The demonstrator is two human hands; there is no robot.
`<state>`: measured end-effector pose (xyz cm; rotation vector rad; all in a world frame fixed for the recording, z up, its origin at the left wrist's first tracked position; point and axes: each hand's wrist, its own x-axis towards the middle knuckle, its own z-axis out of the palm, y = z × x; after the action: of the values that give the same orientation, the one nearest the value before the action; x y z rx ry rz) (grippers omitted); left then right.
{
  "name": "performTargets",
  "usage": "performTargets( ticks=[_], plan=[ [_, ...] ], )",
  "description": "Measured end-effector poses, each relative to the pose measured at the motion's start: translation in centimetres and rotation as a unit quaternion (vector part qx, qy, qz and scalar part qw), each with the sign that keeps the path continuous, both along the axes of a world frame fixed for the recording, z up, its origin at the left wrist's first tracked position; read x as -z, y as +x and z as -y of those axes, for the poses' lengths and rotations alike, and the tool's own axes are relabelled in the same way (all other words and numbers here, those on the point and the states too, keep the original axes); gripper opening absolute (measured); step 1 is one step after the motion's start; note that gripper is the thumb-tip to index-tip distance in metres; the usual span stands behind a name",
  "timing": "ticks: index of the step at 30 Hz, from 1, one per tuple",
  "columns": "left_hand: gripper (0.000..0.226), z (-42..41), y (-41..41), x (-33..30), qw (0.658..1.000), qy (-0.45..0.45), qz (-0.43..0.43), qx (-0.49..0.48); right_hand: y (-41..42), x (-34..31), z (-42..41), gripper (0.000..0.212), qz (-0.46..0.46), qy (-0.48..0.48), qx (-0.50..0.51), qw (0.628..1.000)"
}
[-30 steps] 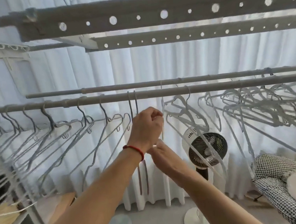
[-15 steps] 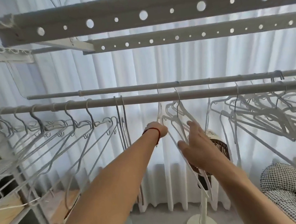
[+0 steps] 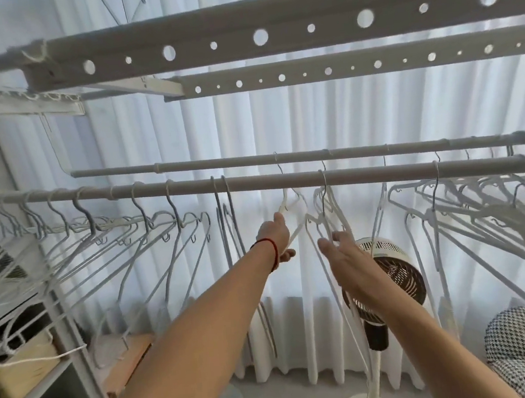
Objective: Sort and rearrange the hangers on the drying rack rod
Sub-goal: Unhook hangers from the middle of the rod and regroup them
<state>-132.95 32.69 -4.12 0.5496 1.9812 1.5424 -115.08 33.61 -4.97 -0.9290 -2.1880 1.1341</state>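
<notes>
Now the left hand (image 3: 274, 234), raised nearer the rod (image 3: 285, 179), pinches a white hanger (image 3: 299, 224) below it; the right hand (image 3: 344, 253), fingers spread, has dropped slightly. Open rod remains between the hanger clusters.

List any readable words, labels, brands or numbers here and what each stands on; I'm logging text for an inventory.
None: no readable text shows in this view.
The perforated bars, front rod, hangers, fan and wooden box show no lettering.
</notes>
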Motion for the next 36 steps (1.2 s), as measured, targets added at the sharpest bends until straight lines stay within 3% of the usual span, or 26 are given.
performTargets(
  ticks=[5,8,15,22,30,36],
  plan=[
    [0.061,1.7,-1.0,-0.8,0.999,0.014,-0.037,0.018,-0.2,-0.2,1.0,0.047,-0.037,0.008,0.005,0.999],
    [0.063,2.8,-1.0,-1.0,0.997,-0.007,-0.078,0.025,-0.3,-0.2,1.7,0.05,-0.046,0.02,0.023,0.998],
    [0.061,6.8,1.5,-0.5,0.995,-0.009,-0.095,0.03,-0.1,0.0,4.2,0.042,-0.077,0.078,0.056,0.992],
    [0.051,13.6,5.5,0.1,0.994,-0.034,-0.062,0.078,-0.4,1.1,7.2,0.029,-0.095,0.28,0.109,0.949],
    [0.038,23.2,7.2,-0.1,0.984,-0.054,-0.135,0.105,-1.9,0.6,11.1,0.03,-0.035,0.27,0.085,0.958],
    [0.054,27.8,7.6,-0.2,0.956,-0.06,-0.262,0.121,-0.4,1.4,12.7,0.031,-0.014,0.25,0.102,0.963]
  ],
)
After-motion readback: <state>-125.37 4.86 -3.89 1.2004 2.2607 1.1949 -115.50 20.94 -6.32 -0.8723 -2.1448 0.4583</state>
